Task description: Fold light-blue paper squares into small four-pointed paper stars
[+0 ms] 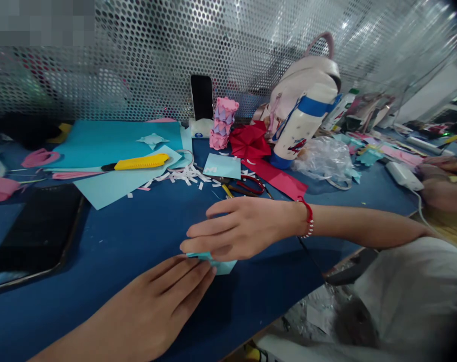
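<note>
A small folded piece of light-blue paper [225, 268] lies low over the blue table, partly covered by my hands. My left hand [164, 296] reaches in from the lower left, its fingers pressed together on the paper's left side. From the right comes my right hand [247, 226], with a red beaded bracelet [307, 217] at the wrist; its thumb and fingers close on the paper's upper edge. Both fingertips nearly meet there, and the folds beneath them are hidden. Just beyond are a square light-blue sheet [223, 166] and red-handled pliers [251, 185].
A yellow utility knife [141, 162] rests on blue sheets among white paper scraps [188, 174]. At left lies a dark tablet or phone [35, 231]. Behind stand a phone [202, 98], a pink-purple paper column [223, 123], a bottle [304, 128] and a backpack [289, 80]. Another person's hand [443, 186] is at right.
</note>
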{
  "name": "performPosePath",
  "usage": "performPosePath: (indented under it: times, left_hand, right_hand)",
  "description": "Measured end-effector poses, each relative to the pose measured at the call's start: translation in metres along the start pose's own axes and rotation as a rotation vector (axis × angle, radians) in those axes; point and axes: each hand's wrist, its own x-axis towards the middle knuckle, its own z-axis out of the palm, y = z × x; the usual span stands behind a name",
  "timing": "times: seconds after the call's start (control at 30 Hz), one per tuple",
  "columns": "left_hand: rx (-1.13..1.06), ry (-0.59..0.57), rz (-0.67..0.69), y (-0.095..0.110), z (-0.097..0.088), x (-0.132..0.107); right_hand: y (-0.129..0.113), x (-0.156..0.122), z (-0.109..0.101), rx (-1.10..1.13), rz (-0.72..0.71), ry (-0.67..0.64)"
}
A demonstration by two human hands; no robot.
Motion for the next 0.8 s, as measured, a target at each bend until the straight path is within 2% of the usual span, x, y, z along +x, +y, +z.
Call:
performPosePath:
  times: [0.07, 0.3, 0.4, 0.5, 0.67, 0.8]
  left_hand:
    - [0.026, -0.010, -0.009, -0.001, 0.003, 0.000]
    - [0.027, 0.005, -0.020, -0.003, 0.005, 0.004]
    - [0.022, -0.028, -0.031, -0.004, 0.001, 0.007]
    - [0.014, -0.058, -0.057, -0.007, -0.002, 0.008]
    - [-0.030, -0.172, -0.081, -0.012, -0.004, 0.006]
    - [-0.057, -0.180, -0.091, -0.013, -0.005, 0.004]
  right_hand:
    - [-0.001, -0.009, -0.003, -0.098, -0.013, 0.097]
    - [-0.005, -0.033, -0.006, 0.074, 0.100, 0.089]
    - [-0.008, -0.036, -0.006, 0.125, 0.079, 0.069]
    - [-0.008, -0.035, -0.003, 0.077, 0.087, 0.056]
    - [0.000, -0.031, 0.000, 0.040, 0.102, 0.030]
    - [0.013, -0.031, 0.006, 0.180, 0.112, -0.009]
